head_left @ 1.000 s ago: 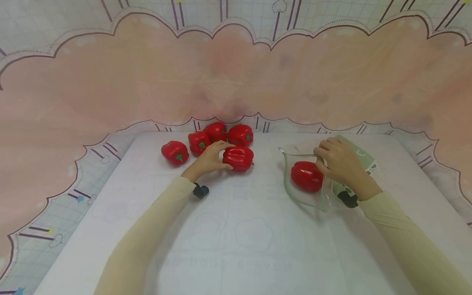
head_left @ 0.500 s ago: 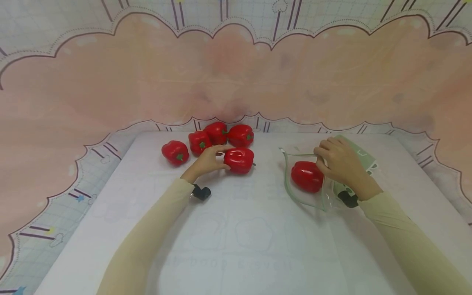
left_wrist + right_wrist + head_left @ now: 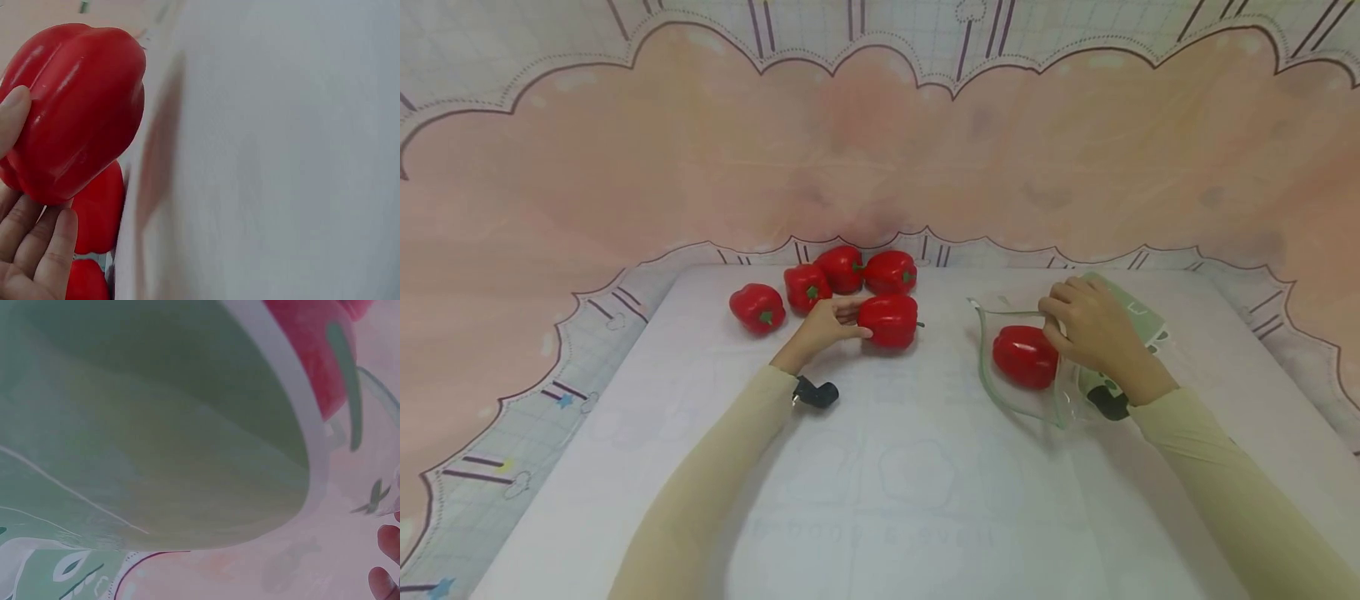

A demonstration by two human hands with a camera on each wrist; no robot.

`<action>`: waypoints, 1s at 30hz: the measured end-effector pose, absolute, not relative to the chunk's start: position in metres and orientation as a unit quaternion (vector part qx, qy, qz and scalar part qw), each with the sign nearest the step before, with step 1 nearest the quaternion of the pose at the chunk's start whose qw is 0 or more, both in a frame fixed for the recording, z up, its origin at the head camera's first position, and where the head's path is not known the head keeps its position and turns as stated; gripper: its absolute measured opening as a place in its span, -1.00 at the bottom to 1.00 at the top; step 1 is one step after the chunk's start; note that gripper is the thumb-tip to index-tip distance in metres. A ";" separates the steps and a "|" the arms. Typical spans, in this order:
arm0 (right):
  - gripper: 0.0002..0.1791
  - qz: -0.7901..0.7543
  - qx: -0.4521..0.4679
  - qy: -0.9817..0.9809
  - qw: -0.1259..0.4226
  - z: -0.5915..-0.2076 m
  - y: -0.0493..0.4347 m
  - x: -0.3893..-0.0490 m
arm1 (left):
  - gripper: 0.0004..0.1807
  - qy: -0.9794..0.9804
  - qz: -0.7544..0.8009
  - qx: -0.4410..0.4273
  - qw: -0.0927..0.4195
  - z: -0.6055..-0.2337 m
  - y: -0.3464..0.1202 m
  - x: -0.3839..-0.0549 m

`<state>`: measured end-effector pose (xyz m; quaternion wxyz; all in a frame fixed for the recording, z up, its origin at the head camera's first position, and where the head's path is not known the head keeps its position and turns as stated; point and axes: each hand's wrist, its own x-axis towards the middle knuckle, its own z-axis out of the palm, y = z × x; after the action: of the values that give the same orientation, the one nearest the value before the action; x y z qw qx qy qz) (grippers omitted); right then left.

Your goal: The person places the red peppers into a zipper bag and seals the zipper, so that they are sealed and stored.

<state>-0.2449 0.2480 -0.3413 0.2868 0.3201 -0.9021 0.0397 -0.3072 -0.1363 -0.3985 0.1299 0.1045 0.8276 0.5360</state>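
In the head view my left hand (image 3: pixel 823 330) holds a shiny red bell pepper (image 3: pixel 892 322), thumb on its near side and fingers behind; its stem points right. The left wrist view shows the same pepper (image 3: pixel 81 106) up close, above the white surface, with the thumb across it. My right hand (image 3: pixel 1088 327) pinches the edge of a clear zip bag (image 3: pixel 984 364) with a green rim and green print. The bag's mouth gapes to the left. Another red pepper (image 3: pixel 1025 357) lies inside. Green print of the bag (image 3: pixel 156 425) fills most of the right wrist view, with fingertips at its right edge.
Behind my left hand stand several more red peppers: one at the left (image 3: pixel 757 309), others grouped at the back (image 3: pixel 839 268). A white cover (image 3: pixel 865 467) lies over the table. A patterned peach cloth (image 3: pixel 880 150) rises behind its far edge.
The pepper in my left hand has turned slightly, its stem showing more to the right, and the hand has shifted a little with it. My right hand keeps its place on the bag.
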 end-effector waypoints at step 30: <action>-0.84 0.043 0.317 -0.901 0.293 -0.340 0.248 -0.246 | -0.35 0.745 0.598 0.213 0.205 -0.394 -0.047 -0.262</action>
<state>-0.2457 0.2483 -0.3399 0.2932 0.3171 -0.9009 0.0427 -0.2625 -0.0473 -0.3939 0.2048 0.2133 0.7446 0.5985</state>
